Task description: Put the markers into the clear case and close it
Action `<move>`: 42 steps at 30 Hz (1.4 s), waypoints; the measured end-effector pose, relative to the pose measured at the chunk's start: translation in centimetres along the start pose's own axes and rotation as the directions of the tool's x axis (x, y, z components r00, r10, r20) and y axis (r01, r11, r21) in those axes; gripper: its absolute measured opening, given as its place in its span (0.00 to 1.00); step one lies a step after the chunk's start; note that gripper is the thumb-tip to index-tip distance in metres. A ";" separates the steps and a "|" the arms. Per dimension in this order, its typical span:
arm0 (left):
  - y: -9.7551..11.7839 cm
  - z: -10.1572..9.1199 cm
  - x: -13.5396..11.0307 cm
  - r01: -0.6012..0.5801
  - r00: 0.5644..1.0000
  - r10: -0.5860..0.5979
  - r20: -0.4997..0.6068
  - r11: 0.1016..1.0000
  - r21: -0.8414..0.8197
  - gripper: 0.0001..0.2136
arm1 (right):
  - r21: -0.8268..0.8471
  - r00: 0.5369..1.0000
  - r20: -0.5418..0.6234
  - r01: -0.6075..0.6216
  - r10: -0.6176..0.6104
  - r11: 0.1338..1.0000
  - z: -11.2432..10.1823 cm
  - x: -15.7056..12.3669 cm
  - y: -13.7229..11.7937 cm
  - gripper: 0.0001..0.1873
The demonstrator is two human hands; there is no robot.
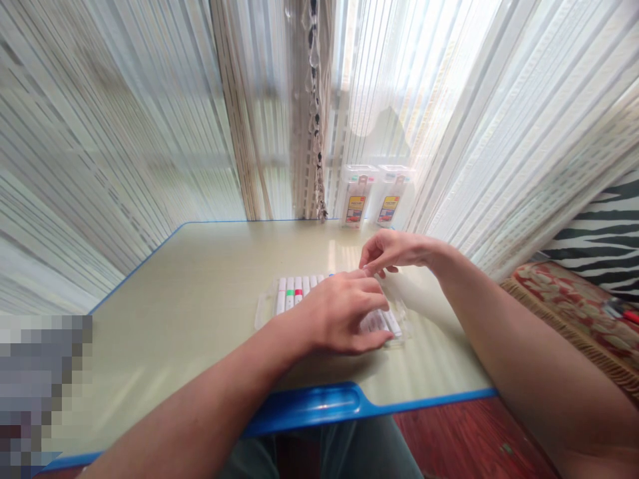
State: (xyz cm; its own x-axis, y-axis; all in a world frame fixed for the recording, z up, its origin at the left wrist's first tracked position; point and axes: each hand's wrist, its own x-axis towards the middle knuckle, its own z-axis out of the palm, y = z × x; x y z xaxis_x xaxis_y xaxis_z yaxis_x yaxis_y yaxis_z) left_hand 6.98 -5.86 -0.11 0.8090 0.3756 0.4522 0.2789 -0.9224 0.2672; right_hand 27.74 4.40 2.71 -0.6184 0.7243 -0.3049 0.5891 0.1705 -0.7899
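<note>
Curling half-open, the left hand (339, 313) touches white markers (294, 293) in a clear case (264, 309), the right hand (394, 251) pinching just above, its hold unclear.

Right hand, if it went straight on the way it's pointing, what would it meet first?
Most likely the bare left hand: the bare right hand's fingertips point at its index finger, above white marker pens. Depth is unclear, so they may already touch.

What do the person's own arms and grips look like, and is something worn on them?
The left arm and right arm are bare, with no sleeve in view. The left grip and right grip are bare hands: no gloves, and no watch, bracelet or ring that can be seen.
</note>
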 end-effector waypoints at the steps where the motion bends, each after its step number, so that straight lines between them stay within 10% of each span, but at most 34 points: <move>1: 0.0 0.0 0.0 -0.007 1.000 0.007 0.006 1.000 -0.004 0.11 | -0.014 1.000 -0.001 -0.004 0.004 1.000 0.0 0.0 0.0 0.21; 42: 0.2 0.9 0.3 -0.038 0.997 0.038 0.060 0.999 -0.005 0.14 | -0.126 0.996 0.038 -0.072 0.077 0.989 -0.3 0.2 0.6 0.26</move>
State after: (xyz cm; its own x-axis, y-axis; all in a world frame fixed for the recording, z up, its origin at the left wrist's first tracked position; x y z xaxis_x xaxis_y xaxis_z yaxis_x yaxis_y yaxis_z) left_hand 7.74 -5.95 -0.66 0.8486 0.3341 0.4102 0.2457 -0.9355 0.2537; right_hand 28.14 4.83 2.32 -0.5902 0.7096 -0.3848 0.6930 0.2010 -0.6923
